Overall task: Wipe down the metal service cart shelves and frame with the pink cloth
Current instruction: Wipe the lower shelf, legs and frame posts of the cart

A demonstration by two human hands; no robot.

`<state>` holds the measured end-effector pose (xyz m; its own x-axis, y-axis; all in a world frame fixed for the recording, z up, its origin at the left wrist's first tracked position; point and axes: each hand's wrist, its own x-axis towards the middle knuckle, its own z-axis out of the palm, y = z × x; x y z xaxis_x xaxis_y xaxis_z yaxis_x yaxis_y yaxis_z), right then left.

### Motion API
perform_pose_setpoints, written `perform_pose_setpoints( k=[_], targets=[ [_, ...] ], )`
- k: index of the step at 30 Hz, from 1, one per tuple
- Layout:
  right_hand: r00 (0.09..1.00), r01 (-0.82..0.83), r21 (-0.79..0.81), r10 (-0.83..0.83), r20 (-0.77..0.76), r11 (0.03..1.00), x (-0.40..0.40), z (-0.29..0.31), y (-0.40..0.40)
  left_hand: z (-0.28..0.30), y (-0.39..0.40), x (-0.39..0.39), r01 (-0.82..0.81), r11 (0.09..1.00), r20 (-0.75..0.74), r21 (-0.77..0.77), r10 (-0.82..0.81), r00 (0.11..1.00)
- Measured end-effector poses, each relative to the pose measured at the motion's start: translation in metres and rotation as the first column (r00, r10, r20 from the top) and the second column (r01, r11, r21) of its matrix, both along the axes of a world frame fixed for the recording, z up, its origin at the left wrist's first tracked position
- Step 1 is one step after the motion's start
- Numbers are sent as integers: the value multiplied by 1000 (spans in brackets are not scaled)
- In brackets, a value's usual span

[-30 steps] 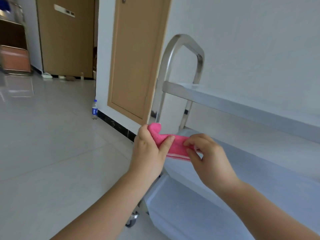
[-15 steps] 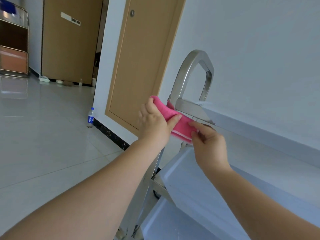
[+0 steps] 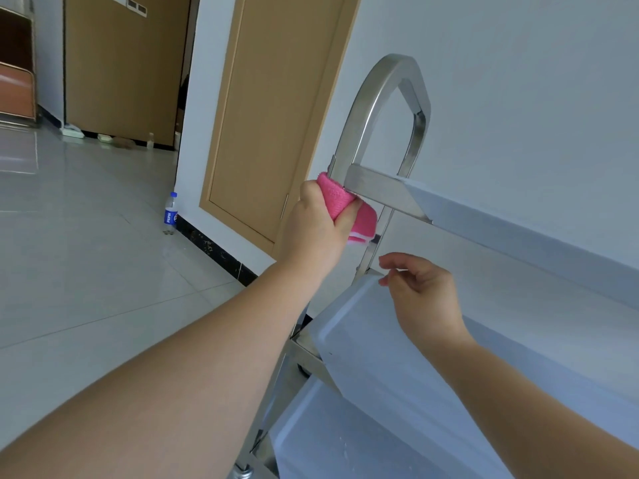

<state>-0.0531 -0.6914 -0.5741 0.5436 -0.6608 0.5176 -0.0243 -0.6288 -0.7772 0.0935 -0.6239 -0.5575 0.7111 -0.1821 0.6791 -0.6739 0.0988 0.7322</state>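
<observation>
Left hand (image 3: 320,219) fingers curled round folded cloth (image 3: 340,205), pressing it on cart (image 3: 377,98) upright below top shelf corner. Right hand (image 3: 422,292) loose, holding nothing.

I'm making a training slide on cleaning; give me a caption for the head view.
Left hand presses the pink cloth against the cart frame; right hand hovers empty.

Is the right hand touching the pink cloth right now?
Apart. The head view shows the right hand below the pink cloth, with a clear gap between them; only the left hand grips the cloth.
</observation>
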Motion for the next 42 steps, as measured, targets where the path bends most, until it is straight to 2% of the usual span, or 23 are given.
perform_pose_setpoints(
  k=[7, 11, 15, 20, 23, 26, 32, 37, 39, 42],
  targets=[
    [995, -29, -37, 25, -99, 999, -5, -26, 3, -33, 11, -3, 25, 996, -10, 86, -24, 1000],
    [991, -39, -58, 31, -129, 998, -10, -37, 5, -94, 18, -12, 69, 973, -109, 219, -45, 993],
    [988, -17, -59, 7, -157, 998, -17, -46, 6, -122, 19, -13, 100, 972, -189, 212, -60, 980],
    [983, -11, -56, 1, -181, 998, -30, -53, 9, -153, 26, -19, 134, 950, -253, 283, -61, 965],
    [979, -11, -69, -3, -205, 998, -37, -52, 11, -150, 25, -14, 164, 937, -285, 308, -73, 956],
    [973, -34, -93, 11, -229, 995, -47, -51, 13, -143, 27, -14, 155, 929, -233, 336, -77, 969],
    [966, -86, -197, 33, -256, 977, -62, -50, 22, -124, 43, -23, 110, 975, -183, 192, -75, 980],
    [962, -120, -249, 51, -269, 961, -68, -48, 32, -125, 63, -30, 40, 981, -131, 190, -15, 991],
    [958, -138, -266, 61, -279, 954, -71, -46, 36, -120, 65, -29, 72, 975, -137, 209, -44, 990],
    [959, -144, -282, 64, -275, 949, -76, -39, 37, -95, 56, -25, 99, 982, -168, 159, -72, 983]
  ],
)
